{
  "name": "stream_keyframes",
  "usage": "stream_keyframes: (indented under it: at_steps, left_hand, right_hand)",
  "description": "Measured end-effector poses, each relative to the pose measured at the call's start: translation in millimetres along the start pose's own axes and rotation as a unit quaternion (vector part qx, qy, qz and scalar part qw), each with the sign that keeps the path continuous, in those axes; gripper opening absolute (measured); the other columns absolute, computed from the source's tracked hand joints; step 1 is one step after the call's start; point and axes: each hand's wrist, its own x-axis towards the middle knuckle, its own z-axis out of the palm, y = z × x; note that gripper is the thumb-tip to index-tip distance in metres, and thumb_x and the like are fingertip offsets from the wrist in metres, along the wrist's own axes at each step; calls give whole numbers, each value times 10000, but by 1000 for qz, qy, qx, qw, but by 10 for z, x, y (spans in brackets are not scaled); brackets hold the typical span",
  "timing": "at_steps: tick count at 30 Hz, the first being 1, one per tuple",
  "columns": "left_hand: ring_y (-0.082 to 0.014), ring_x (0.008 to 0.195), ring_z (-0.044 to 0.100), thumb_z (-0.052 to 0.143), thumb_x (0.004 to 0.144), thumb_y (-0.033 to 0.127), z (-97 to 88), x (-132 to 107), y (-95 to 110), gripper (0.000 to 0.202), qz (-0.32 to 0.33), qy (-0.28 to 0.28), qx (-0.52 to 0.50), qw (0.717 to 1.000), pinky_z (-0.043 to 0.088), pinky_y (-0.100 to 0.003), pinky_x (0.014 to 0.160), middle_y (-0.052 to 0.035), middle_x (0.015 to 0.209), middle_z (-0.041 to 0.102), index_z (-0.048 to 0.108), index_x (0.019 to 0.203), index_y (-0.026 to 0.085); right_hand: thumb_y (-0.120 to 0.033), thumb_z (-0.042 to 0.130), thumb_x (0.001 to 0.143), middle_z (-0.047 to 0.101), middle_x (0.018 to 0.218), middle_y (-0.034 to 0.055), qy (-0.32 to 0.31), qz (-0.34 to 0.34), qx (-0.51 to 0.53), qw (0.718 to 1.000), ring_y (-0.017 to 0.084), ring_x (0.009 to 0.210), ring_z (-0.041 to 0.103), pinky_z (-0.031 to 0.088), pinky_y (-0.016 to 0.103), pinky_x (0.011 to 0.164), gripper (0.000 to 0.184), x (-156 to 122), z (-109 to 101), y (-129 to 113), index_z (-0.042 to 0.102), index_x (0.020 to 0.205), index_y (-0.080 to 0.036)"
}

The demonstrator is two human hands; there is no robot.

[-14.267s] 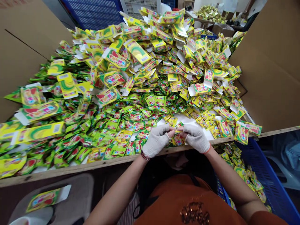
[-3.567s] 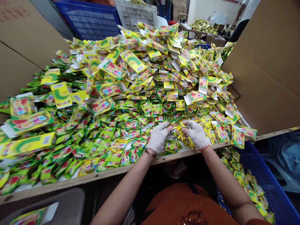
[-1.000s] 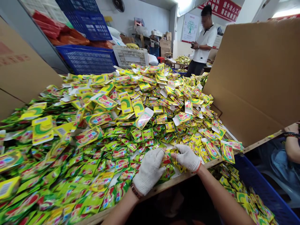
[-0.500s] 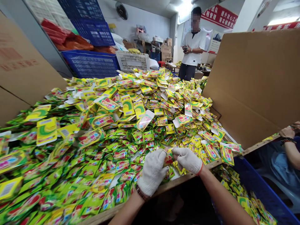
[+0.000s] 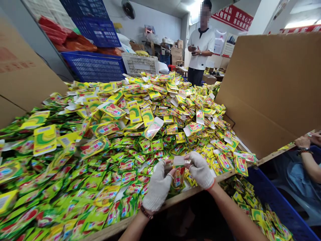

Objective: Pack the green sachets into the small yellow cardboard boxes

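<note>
Between my hands is a small printed candy box (image 5: 178, 177), upright, with its pale top flap raised. My left hand (image 5: 158, 187), in a white knitted glove with bare fingertips, grips the box along its left side. My right hand (image 5: 202, 171), gloved the same way, has its fingers closed at the right end of the flap; whether anything else is between them is hidden. Around and beyond my hands lie many green candy packets (image 5: 100, 182), with yellow boxes (image 5: 135, 112) heaped behind them.
A wooden edge (image 5: 173, 201) runs along the table's front. Cardboard panels (image 5: 271, 90) stand at both sides. Below right is a blue crate (image 5: 283, 201) holding packets. A person (image 5: 200, 47) stands at the back; another person's hand (image 5: 303, 142) is at far right.
The box between my hands has come upright into view with its pale flap raised. My left hand has turned and opened slightly around it. The standing person has shifted a little left.
</note>
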Motion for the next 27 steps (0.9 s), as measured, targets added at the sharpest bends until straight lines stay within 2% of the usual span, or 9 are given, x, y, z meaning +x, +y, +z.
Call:
stream_keyframes:
  at_steps: [2,5,8,11,13,15,17,20,27]
  left_hand:
    - [-216,959,688,610,844,412,-5,-45,-61,359,-49,-16,-83,995,572,-381,856,-80,1071,691,518,1127,210]
    - [-238,1020,676,619,826,451,-44,-106,-114,412,-83,-51,-93,991,562,-397,888,-93,1090,695,550,1143,197]
    - [-253,1059,659,634,803,461,-118,-119,-92,382,-72,-53,-38,995,539,-396,936,-94,1084,697,633,1064,182]
    - [-232,930,675,630,797,458,-171,-95,-24,296,-56,-46,-9,997,560,-362,855,-67,945,706,658,905,184]
    - [-213,843,672,634,792,454,-171,-78,8,271,-55,-43,-21,997,568,-337,778,-48,865,695,626,844,188]
    - [-200,829,673,641,790,442,-150,-68,15,288,-61,-40,-63,995,569,-332,763,-43,889,693,595,923,190]
    - [-194,847,673,646,792,419,-132,-68,9,315,-59,-35,-82,994,564,-337,789,-46,931,693,581,999,191]
    - [-192,855,654,634,809,404,-149,-75,34,242,-34,-39,-7,999,538,-327,813,-42,891,694,644,914,187]
    - [-166,737,596,620,821,425,-278,18,250,265,-49,-85,48,994,486,-271,675,-28,783,663,664,843,164]
  right_hand:
    - [-246,620,798,665,889,43,45,61,43,996,168,732,606,517,297,690,235,-84,80,78,628,1028,-199]
    - [-317,634,795,682,865,46,11,119,102,988,184,762,627,524,306,706,236,-188,199,175,652,995,-192]
    - [-352,606,826,676,853,42,-19,115,113,987,189,803,619,514,309,738,183,-206,269,182,668,893,-192]
    - [-391,605,848,637,774,17,-59,107,145,982,163,748,585,497,283,696,204,-142,291,135,631,800,-195]
    - [-416,652,816,631,783,7,-76,111,200,971,155,738,585,502,272,679,224,-88,294,106,625,876,-202]
    - [-435,682,789,641,817,6,-88,118,243,959,156,742,599,516,275,679,326,-52,284,82,618,1015,-210]
    - [-440,666,810,668,873,25,-97,109,216,965,170,797,621,529,299,729,342,-43,257,51,632,1058,-207]
    - [-423,612,868,702,946,60,-99,64,120,986,202,903,633,518,340,830,254,-65,186,-24,690,936,-191]
    - [-389,607,868,664,809,22,-124,71,74,987,152,762,602,491,260,690,233,-32,77,-203,686,918,-175]
